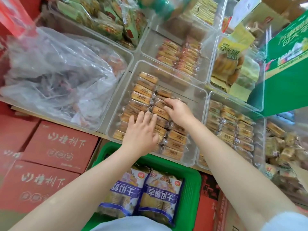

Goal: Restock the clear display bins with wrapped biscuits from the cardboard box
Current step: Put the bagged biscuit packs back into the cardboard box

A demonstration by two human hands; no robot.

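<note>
Crumpled clear plastic bag (pixel 55 77) fills the left bin; a green printed cardboard box (pixel 286 67) stands at right. Centre: clear rectangular plastic display bin (pixel 199 130) holding rows of golden-brown wrapped biscuits (pixel 143 95). Below it, a green plastic basket (pixel 193 185) with purple-labelled packets. Left hand (pixel 141 132), fingers straight and spread, presses flat on the biscuits; right hand (pixel 178 112), fingers bent, touches the adjacent row, though whether it grips a biscuit cannot be told.

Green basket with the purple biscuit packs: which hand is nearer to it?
Left. The left hand lies on wrapped biscuits just above the green basket rim; the right hand reaches deeper into the bin.
</note>
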